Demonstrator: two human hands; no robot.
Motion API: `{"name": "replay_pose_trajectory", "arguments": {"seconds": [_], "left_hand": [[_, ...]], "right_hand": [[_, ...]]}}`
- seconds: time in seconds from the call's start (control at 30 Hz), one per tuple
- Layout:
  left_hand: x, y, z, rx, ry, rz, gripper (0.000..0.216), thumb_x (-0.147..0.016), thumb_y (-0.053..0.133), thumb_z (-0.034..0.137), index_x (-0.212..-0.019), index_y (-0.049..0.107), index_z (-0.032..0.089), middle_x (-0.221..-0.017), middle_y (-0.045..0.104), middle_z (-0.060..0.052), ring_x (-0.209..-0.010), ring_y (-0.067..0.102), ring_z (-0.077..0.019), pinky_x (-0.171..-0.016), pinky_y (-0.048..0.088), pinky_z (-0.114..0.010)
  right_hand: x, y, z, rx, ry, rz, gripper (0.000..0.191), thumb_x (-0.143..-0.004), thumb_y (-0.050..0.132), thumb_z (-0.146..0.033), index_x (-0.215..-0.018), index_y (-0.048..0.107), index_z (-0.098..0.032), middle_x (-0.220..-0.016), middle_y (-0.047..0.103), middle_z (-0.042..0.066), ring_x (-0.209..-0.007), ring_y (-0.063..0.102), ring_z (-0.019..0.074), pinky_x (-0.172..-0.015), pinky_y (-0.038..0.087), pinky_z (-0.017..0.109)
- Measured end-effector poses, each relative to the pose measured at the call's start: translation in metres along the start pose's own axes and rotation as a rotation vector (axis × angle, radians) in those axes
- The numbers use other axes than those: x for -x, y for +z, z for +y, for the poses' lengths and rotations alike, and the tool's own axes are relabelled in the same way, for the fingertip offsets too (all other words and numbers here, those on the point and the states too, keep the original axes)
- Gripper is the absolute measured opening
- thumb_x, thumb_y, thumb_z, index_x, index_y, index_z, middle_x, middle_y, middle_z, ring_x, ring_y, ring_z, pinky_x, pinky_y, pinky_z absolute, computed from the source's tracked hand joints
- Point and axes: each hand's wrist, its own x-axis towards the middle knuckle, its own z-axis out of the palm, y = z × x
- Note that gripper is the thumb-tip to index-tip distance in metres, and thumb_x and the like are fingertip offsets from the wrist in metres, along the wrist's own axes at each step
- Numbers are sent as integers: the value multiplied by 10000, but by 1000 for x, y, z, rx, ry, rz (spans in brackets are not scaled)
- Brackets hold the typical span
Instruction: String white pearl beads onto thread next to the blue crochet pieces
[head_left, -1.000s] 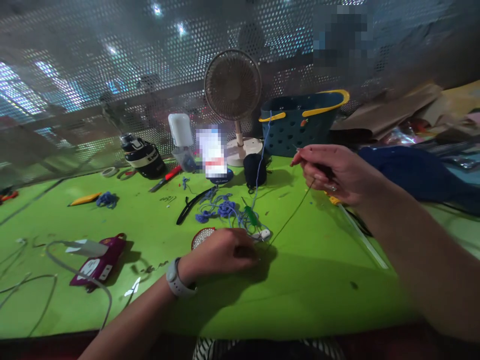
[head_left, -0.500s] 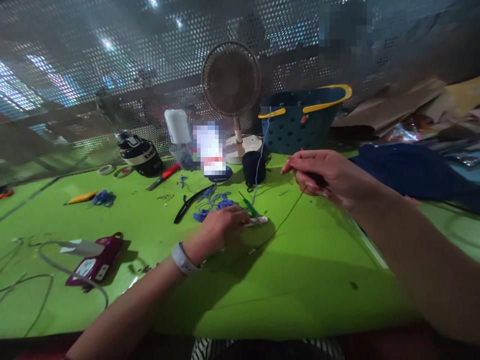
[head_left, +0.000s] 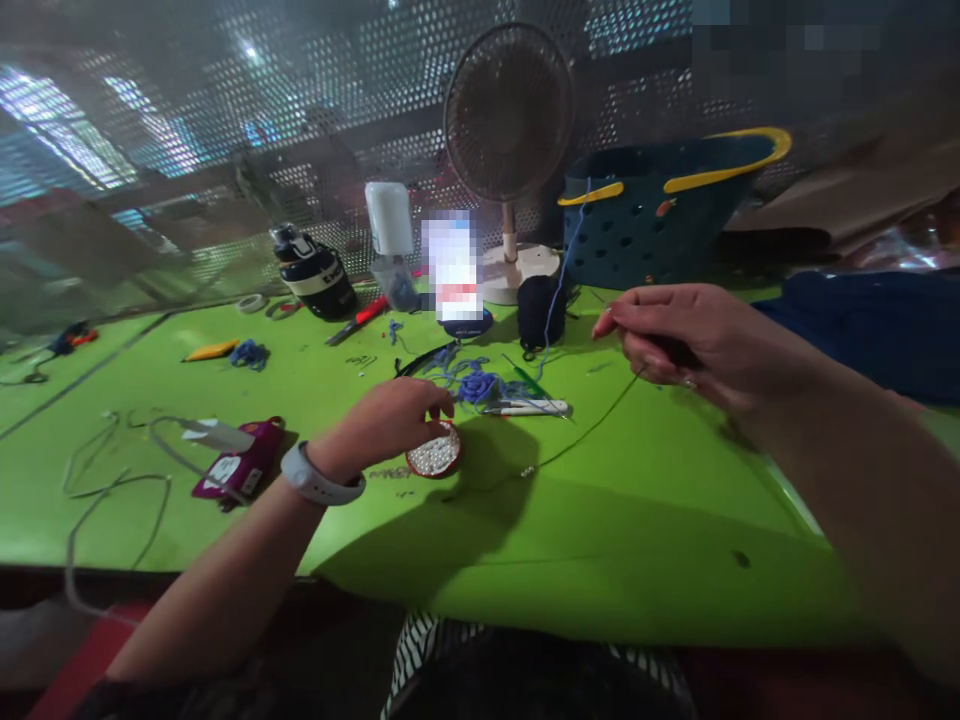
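Note:
My left hand [head_left: 394, 418], a pale band on its wrist, hovers over a small red-rimmed dish [head_left: 435, 455] of white beads. Its fingers curve down at the dish's far edge with a gap between them; nothing shows in them. On the right, my right hand [head_left: 667, 335] is closed in a pinch, raised above the table. A thin dark thread [head_left: 589, 430] runs from under its fingers down to a few small beads [head_left: 527, 472]. Whatever is between the fingertips is too small to make out. Behind the dish lie a white-handled tool [head_left: 532, 407] and blue yarn [head_left: 480, 386].
On the green table [head_left: 600, 575] stand a fan [head_left: 510, 120], a dark basket [head_left: 622, 240] with yellow handles, a bottle [head_left: 319, 280] and a lit phone [head_left: 454, 265]. A cutter [head_left: 360, 320] lies behind. At left are a purple power strip [head_left: 240, 460] and cables.
The view has shifted, so the table's things sit farther right and higher. My left hand has drawn left from the white-handled tool, uncovering the bead dish. My right hand keeps its pinch.

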Motion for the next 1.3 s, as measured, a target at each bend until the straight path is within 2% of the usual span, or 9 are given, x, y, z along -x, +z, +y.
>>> {"name": "replay_pose_trajectory", "arguments": {"seconds": [0.1, 0.2, 0.47, 0.87, 1.17, 1.3], "left_hand": [[10, -11, -1, -5, -47, -100, 252, -778, 605, 292, -989, 706, 198, -885, 706, -56, -754, 612, -197, -654, 430, -287], [12, -10, 5, 43, -61, -139, 287, -760, 604, 237, -1030, 691, 189, -929, 714, -63, -782, 626, -203, -665, 441, -283], [10, 2, 4, -25, -36, -112, 209, -835, 523, 236, -921, 702, 170, -882, 709, -78, -741, 622, -184, -643, 439, -274], [9, 13, 0, -46, -46, -61, 220, -801, 502, 163, -867, 711, 176, -833, 717, -71, -708, 620, -181, -629, 422, -274], [12, -3, -4, 167, -40, 18, 166, -799, 543, 183, -890, 682, 170, -766, 697, -27, -667, 607, -143, -610, 426, -247], [9, -2, -1, 467, -85, 32, 108, -778, 588, 176, -844, 670, 152, -733, 695, -17, -618, 610, -114, -609, 486, -241]], "right_hand": [[-1, -1, 4, 8, 11, -7, 157, -837, 653, -288, -752, 702, -165, -438, 462, -37, -318, 312, 26, -327, 156, 214], [-2, -2, 7, 23, 27, -13, 152, -826, 663, -297, -763, 706, -165, -443, 466, -36, -323, 321, 26, -327, 164, 210], [-4, -4, 9, 34, 70, 13, 146, -828, 644, -277, -765, 699, -157, -434, 475, -37, -321, 323, 28, -316, 143, 212], [-4, 0, 11, 51, 78, -7, 147, -857, 616, -247, -784, 686, -140, -452, 487, -45, -336, 345, 26, -321, 191, 183], [-3, 4, 8, 72, 65, 1, 134, -844, 639, -251, -750, 688, -168, -451, 476, -37, -345, 347, 39, -295, 186, 177], [-4, 5, 8, 71, 63, -16, 135, -839, 648, -259, -743, 689, -173, -452, 473, -40, -345, 346, 39, -287, 185, 180]]}}
